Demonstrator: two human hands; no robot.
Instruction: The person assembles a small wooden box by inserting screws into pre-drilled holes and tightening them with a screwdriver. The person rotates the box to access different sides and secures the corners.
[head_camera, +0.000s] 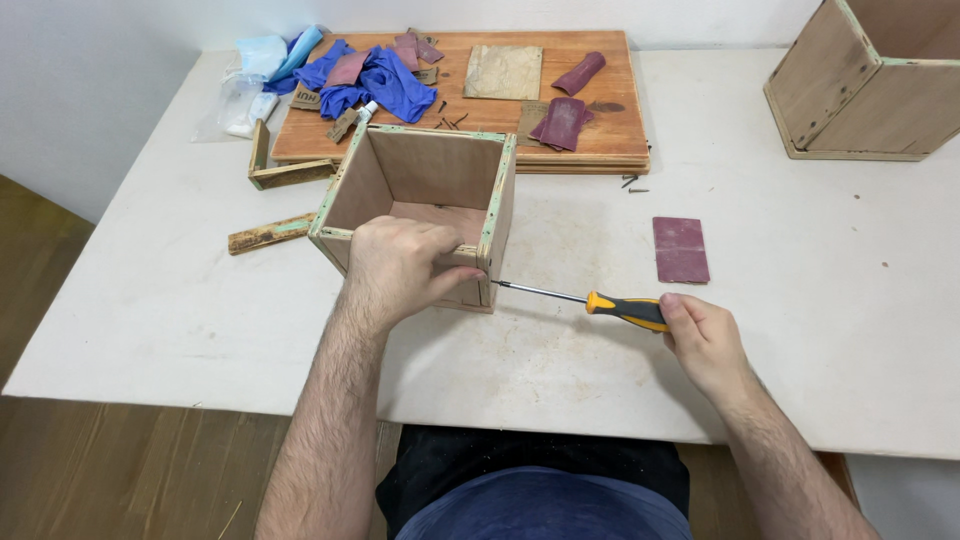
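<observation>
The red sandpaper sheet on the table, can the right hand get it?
Probably yes: the red sandpaper sheet lies flat on bare table just above the right hand, nothing between them. But its fingers hold the screwdriver, which would need putting down first.

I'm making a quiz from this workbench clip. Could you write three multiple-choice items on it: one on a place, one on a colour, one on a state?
1. Where does the loose maroon sandpaper sheet lie?
A. inside the box
B. on the table beyond the right hand
C. on the floor

2. What colours is the screwdriver handle?
A. orange and black
B. all green
C. white

3. What is the left hand doing?
A. hanging free
B. gripping the box's near wall
C. holding a cloth

Answers:
1 B, the sandpaper sheet lies flat beyond the right hand.
2 A, the screwdriver shows both.
3 B, the left hand wraps the open wooden box.
</observation>
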